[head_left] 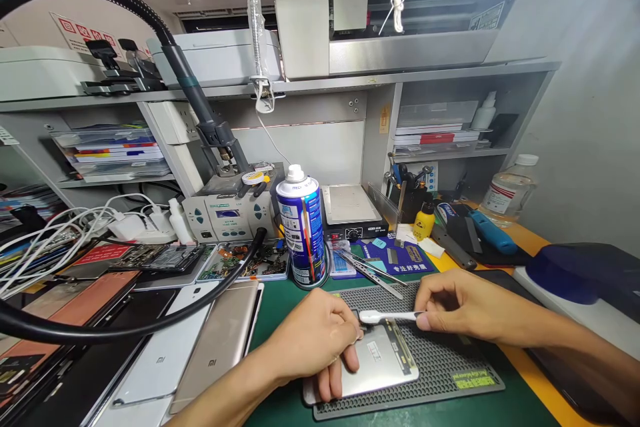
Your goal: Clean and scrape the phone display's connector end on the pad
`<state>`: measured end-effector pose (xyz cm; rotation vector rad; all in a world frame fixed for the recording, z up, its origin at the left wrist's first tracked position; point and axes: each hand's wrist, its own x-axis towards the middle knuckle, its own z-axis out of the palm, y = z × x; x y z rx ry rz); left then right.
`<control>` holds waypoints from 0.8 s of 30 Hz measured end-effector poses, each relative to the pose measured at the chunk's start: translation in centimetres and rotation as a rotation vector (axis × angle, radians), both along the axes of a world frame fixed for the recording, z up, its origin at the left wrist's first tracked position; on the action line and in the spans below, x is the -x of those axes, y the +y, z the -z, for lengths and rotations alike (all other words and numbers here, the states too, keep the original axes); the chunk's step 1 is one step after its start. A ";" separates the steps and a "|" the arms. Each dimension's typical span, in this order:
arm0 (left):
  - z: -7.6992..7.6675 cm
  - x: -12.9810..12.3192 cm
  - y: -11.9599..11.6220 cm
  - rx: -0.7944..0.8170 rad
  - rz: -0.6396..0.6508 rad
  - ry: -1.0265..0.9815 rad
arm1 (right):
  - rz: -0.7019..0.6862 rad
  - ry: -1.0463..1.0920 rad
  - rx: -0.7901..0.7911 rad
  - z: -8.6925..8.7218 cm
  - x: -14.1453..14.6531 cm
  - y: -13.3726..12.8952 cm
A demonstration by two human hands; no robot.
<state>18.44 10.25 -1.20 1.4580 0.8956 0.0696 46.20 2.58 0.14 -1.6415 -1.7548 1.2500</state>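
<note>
My left hand [325, 340] is closed on the left side of an opened phone [383, 353], a silver panel with a small printed label and a dark strip of parts along its right end. Its lower fingers lie across the panel, and whatever its thumb and forefinger pinch is hidden. Between the thumb and fingers of my right hand [455, 307] is a white brush [390, 315], held level. The rounded head of the brush is over the phone's far edge, close to my left fingertips; I cannot tell if it touches. Under the phone is a grey textured mat [440, 347].
Behind the mat stand a blue spray can [300, 227] and tweezers [373, 273]. A black hose [220, 310] arches over several phones [160, 353] at left. A yellow bottle [425, 221], a clear bottle [510, 190] and a heating plate [350, 205] stand further back.
</note>
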 end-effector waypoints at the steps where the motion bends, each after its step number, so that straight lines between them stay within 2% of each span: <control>1: 0.0 0.0 0.0 0.002 -0.001 -0.002 | -0.005 0.003 0.002 0.0 0.0 0.0; 24: 0.7 0.3 0.2 0.006 0.012 -0.042 | -0.019 0.000 0.001 -0.2 0.1 0.0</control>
